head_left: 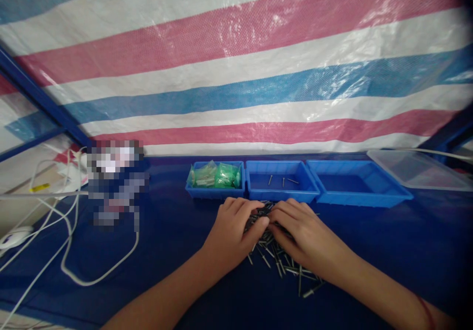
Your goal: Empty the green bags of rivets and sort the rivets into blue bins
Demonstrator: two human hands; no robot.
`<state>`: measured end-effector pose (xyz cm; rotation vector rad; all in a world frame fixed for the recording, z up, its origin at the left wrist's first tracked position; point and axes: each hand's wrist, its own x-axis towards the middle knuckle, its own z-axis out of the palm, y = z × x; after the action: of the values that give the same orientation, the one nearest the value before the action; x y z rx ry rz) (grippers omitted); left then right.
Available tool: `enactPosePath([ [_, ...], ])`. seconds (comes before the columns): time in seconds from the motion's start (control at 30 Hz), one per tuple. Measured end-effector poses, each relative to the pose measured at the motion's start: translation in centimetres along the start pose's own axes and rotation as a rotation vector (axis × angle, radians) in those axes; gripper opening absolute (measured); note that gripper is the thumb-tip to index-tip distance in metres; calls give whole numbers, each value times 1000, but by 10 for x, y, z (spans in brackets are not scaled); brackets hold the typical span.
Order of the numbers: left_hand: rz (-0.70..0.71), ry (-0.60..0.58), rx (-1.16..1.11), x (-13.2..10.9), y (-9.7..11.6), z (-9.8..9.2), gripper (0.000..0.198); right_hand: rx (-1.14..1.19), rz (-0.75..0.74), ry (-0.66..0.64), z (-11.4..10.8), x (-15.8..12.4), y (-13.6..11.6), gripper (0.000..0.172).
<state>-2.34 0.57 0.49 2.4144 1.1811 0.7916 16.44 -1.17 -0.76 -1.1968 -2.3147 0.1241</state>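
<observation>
A loose pile of metal blind rivets (278, 258) lies on the blue tabletop, spreading toward me beneath my hands. My left hand (236, 224) curls around the pile's left side, its thumb and forefinger apart with dark rivets between them. From the right, my right hand (297, 226) closes bent fingers on the same rivets, its fingertips nearly meeting the left thumb. Just behind both hands stands the middle blue bin (283, 195), with 3 rivets on its floor. Which single rivets the fingers grip is partly hidden.
Left of the middle bin, another blue bin (214, 192) holds green and clear packets (218, 175). A third blue bin (364, 200) stands to the right, beside a translucent lid (417, 170). White cables (68, 236) cross the left side. A striped sheet (236, 88) hangs behind.
</observation>
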Motion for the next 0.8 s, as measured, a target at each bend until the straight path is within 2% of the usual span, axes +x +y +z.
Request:
enactPosePath([
  [0.1, -5, 66, -164, 1, 1, 0, 21, 169, 65, 48, -3, -1, -3, 13],
  [0.17, -23, 78, -253, 1, 2, 1, 13, 256, 93, 84, -5, -2, -6, 12],
  [0.33, -37, 96, -365, 0, 6, 4, 6, 339, 110, 125, -7, -2, -11, 10],
  [0.63, 37, 133, -339, -1, 7, 2, 5, 580, 242, 2, -9, 1, -15, 13],
  [0.8, 69, 83, -234, -1, 6, -1, 7, 588, 322, 46, -8, 2, -9, 12],
])
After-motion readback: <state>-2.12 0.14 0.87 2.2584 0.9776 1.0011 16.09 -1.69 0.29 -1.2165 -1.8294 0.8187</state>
